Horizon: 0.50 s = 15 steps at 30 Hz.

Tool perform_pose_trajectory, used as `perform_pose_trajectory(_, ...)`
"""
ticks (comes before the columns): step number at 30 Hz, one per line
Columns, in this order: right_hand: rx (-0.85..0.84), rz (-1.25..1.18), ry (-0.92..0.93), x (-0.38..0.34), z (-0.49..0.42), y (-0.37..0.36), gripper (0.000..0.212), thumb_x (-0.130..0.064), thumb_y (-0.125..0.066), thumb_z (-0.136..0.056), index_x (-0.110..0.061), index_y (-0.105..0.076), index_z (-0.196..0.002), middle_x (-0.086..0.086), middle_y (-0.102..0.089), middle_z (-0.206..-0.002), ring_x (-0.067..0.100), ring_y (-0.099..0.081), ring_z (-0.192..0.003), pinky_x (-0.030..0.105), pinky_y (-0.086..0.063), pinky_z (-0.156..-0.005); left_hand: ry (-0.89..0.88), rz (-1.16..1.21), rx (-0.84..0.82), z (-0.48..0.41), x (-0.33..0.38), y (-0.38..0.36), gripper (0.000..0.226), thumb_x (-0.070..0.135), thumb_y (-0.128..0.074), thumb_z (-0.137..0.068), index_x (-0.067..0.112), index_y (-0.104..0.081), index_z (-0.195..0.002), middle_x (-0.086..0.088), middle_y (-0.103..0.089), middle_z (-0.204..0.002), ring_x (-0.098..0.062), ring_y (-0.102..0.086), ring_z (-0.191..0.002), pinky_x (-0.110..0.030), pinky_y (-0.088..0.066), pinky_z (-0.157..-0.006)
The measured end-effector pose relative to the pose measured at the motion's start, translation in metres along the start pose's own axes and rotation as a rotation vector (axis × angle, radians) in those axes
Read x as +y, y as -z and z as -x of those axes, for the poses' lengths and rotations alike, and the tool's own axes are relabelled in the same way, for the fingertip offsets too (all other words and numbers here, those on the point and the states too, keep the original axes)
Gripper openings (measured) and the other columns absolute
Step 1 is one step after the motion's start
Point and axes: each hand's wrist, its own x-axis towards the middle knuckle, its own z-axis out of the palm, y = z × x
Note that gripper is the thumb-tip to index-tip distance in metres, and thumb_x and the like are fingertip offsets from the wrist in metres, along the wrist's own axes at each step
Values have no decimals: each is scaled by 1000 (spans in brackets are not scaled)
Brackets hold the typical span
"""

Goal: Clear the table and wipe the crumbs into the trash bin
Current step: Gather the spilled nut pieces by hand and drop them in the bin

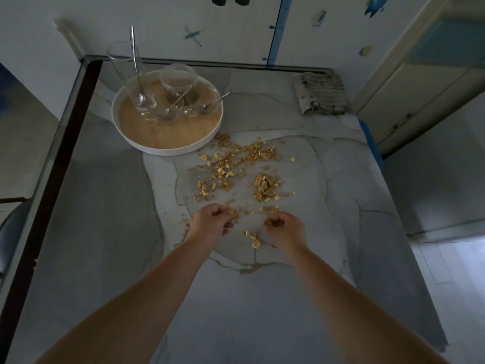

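Yellow-brown crumbs [236,169] lie scattered over the middle of the grey marble table [105,232]. My left hand [211,219] hovers at the near edge of the crumbs, fingers curled in. My right hand [284,228] is beside it, fingers pinched around a few crumbs. A round white tray [131,139] with a wooden bottom stands at the far left and holds a tall glass [123,67], several glass cups [178,80] and spoons [135,61]. A folded cloth [321,94] lies at the far right corner. No trash bin is in view.
A dark table frame [60,143] runs along the left edge, with a chair seat [10,237] beyond it. White cupboards with stickers [288,27] stand behind the table. A cabinet [425,88] is at the right, and floor [451,271] beyond the table's right edge.
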Motion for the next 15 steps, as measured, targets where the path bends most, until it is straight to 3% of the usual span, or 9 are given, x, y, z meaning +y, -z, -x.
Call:
perform_pose_trajectory(4,-2,-175,88,-20,3,9,12,-11,-72,-77,-19,-67,-84,-10,-61,-73,8,-57,-71,19,-44,-68,164,241,-55,-3,7,-13,26,25,-49,-95,9,-66,-82,-6,-65,-80,-17,-62,-77,-26,-49,-71)
perform_pose_trajectory(9,-85,-119,242,-44,12,9,18,-15,-72,-77,-19,-67,-94,-10,-64,-80,4,-59,-74,16,-48,-69,342,522,-213,-4,16,-26,44,33,-32,-100,3,-61,-86,-10,-62,-81,-23,-59,-75,-32,-46,-71)
perform_pose_trajectory(13,-14,-67,253,-33,-2,16,13,-15,-67,-81,-19,-67,-93,-14,-61,-80,5,-58,-76,15,-45,-67,416,554,-148,-12,18,-28,36,27,-43,-97,4,-58,-74,-8,-58,-66,-18,-57,-59,-29,-50,-54)
perform_pose_trajectory(15,44,45,214,-23,-15,21,16,-14,-64,-83,-16,-66,-99,-7,-62,-89,11,-58,-81,20,-45,-70,450,503,-104,-15,18,-28,33,24,-51,-94,9,-52,-65,-4,-51,-59,-15,-50,-50,-22,-45,-44)
